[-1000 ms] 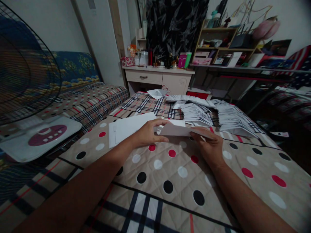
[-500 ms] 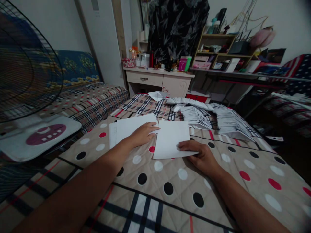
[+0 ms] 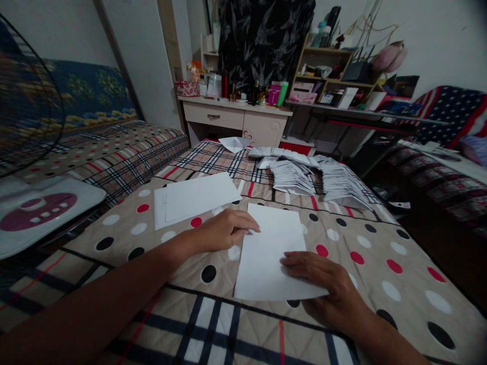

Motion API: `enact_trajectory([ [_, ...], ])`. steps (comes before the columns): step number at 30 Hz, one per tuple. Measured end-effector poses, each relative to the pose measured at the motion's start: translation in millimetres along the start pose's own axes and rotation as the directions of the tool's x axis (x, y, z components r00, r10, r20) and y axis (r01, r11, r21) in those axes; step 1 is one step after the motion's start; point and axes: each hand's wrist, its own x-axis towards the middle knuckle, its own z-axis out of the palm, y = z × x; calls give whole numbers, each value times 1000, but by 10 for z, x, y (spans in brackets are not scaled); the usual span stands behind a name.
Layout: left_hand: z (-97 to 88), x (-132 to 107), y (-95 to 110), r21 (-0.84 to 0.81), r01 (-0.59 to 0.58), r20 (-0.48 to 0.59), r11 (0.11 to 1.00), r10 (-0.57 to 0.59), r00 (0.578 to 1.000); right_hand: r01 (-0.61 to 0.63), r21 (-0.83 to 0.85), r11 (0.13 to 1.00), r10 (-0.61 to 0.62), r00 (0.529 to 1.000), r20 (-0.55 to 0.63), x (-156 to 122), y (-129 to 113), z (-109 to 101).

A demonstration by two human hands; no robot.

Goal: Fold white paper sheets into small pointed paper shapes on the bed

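A white sheet of paper (image 3: pixel 272 263) lies before me on the bed, its lower right corner slightly raised. My left hand (image 3: pixel 230 228) pinches the sheet's left edge near the top, fingers over it and thumb alongside. At the lower right, my right hand (image 3: pixel 327 281) grips the same sheet, with fingers on top and the thumb tucked under the edge. Left of it lie more white sheets (image 3: pixel 201 195), a few overlapping, with a small printed mark at the left end. Farther back are rows of folded white papers (image 3: pixel 291 177), packed close together, and another row (image 3: pixel 340 182) to their right.
A single folded paper (image 3: pixel 234 144) lies at the bed's far edge. The patterned quilt (image 3: pixel 182 299) covers the bed. On the left stands a fan (image 3: pixel 30 101) with its white base (image 3: pixel 49 213). Behind are a white desk (image 3: pixel 216 116) with small bottles and a shelf (image 3: pixel 327 66).
Both hands have brought the sheet nearer to me, away from the other sheets. My left hand now holds its left edge. The view has shifted to the right.
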Motion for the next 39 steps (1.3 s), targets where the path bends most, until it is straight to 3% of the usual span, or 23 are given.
enact_trajectory([
  [5,-104,-392,330,-2,26,269,1000,-24,963,-67,34,997,66,997,34,-145,-65,-38],
  [9,-83,-589,454,16,75,320,997,-76,944,-163,128,978,166,986,-15,-153,-61,-6],
  [11,3,-585,457,18,79,273,997,-80,959,-291,183,939,301,953,-32,-113,-51,17],
  [14,156,-479,432,-8,142,125,990,-140,982,-505,266,821,534,844,-47,-26,-21,49],
  [16,229,-375,406,-56,203,32,978,-202,979,-577,344,741,632,772,-66,41,22,68],
  [18,270,-270,360,-113,307,-22,945,-311,950,-627,422,655,709,704,-55,113,86,79],
  [21,284,-129,246,-110,510,-53,853,-517,854,-682,446,580,772,635,-33,230,208,67],
  [23,275,-49,165,-42,547,-78,836,-549,832,-707,349,615,766,641,-49,309,290,42],
  [27,239,71,97,139,528,-122,838,-514,849,-729,68,681,730,670,-137,436,426,0],
  [32,226,105,107,305,535,-171,788,-507,845,-672,-270,689,615,740,-274,505,515,31],
  [36,257,78,26,250,498,-239,830,-445,863,-714,-339,613,653,699,-291,513,512,78],
  [39,283,63,-59,196,486,-268,852,-430,862,-734,-313,603,665,679,-311,497,496,108],
])
